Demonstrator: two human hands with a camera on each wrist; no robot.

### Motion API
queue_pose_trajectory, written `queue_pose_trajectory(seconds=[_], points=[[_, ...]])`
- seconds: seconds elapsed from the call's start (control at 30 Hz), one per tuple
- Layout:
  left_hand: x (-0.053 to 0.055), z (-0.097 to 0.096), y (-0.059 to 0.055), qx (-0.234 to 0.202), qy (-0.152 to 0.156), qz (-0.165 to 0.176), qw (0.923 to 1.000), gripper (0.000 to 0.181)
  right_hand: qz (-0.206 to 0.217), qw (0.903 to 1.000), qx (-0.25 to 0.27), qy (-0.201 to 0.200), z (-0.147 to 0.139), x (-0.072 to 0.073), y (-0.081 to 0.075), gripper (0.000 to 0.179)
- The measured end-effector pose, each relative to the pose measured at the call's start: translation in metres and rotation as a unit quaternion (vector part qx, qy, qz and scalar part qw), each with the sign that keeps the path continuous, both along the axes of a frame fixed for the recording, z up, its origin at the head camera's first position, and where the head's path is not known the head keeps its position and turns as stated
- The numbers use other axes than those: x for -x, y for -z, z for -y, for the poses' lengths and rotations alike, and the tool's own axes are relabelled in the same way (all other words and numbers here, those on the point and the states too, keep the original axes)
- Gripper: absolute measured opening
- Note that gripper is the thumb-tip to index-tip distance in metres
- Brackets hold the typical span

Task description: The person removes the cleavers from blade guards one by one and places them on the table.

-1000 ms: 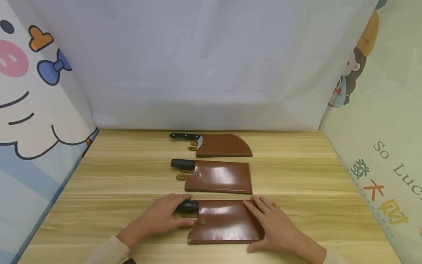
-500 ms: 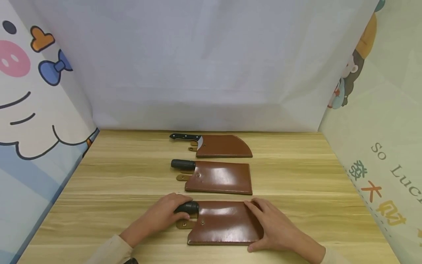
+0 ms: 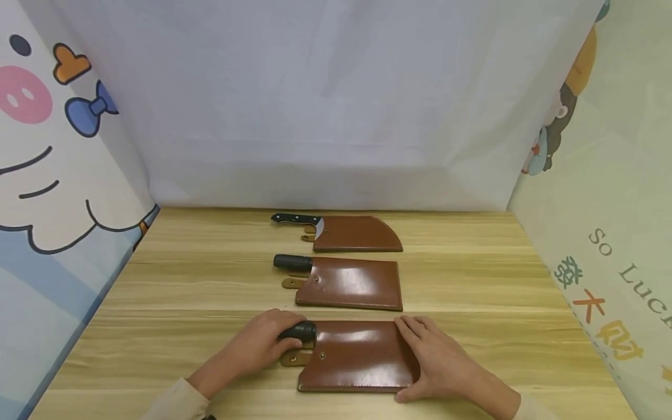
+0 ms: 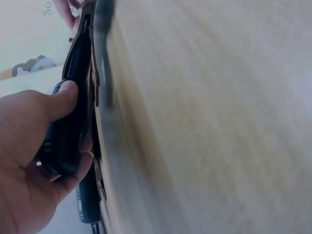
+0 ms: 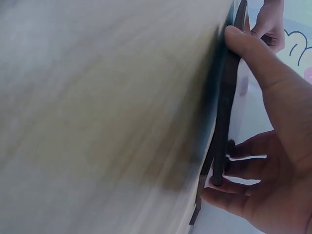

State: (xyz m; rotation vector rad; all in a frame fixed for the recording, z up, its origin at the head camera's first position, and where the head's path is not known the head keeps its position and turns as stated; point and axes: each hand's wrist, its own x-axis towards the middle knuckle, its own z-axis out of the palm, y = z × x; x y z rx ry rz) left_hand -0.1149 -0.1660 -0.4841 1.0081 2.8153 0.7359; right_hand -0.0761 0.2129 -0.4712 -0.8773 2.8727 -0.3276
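Observation:
In the head view, a cleaver in a brown leather sheath (image 3: pixel 362 359) lies nearest the person, its black handle (image 3: pixel 301 331) to the left. My left hand (image 3: pixel 259 341) grips that handle; the left wrist view shows the thumb (image 4: pixel 66 100) on one side and fingers wrapping underneath. A snap strap (image 3: pixel 294 359) sticks out undone below the handle. My right hand (image 3: pixel 443 364) holds the sheath's right end, thumb at the near edge and fingers at the far corner. From the right wrist, the sheath's dark edge (image 5: pixel 225 107) runs between thumb and fingers. The blade is hidden inside.
Behind it lies a second sheathed cleaver (image 3: pixel 354 283) with a black handle. Farther back is a sheathed knife (image 3: pixel 359 233) with a curved tip and riveted handle. All lie on a wood-grain table (image 3: pixel 173 280), with a white cloth (image 3: pixel 325 116) behind and printed panels at both sides.
My left thumb has moved up from the strap onto the handle, uncovering the strap. The right hand's fingers have drawn in at the sheath's far corner. The sheathed cleaver has hardly moved.

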Motion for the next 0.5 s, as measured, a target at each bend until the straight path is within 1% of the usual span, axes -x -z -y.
queue_pose_trajectory(seconds=[0.07,0.13,0.23,0.37,0.5], points=[[0.000,0.000,-0.003,-0.005,-0.005,-0.002,1.0000,0.043,-0.003,1.0000,0.004,0.001,-0.001,0.000,-0.003,0.130],[-0.001,0.001,-0.006,-0.012,-0.007,-0.012,0.9998,0.043,-0.012,0.9999,0.009,-0.002,-0.002,0.000,-0.006,0.130],[-0.001,0.001,-0.011,-0.022,-0.005,-0.023,0.9995,0.043,-0.037,0.9992,0.013,-0.011,-0.005,0.002,-0.009,0.130],[-0.002,0.001,-0.017,-0.023,-0.003,-0.022,0.9995,0.042,-0.060,0.9977,0.022,-0.024,-0.007,0.003,-0.010,0.128],[-0.004,0.002,-0.019,-0.026,-0.003,-0.024,0.9994,0.042,-0.065,0.9970,0.029,-0.029,-0.008,0.002,-0.010,0.127]])
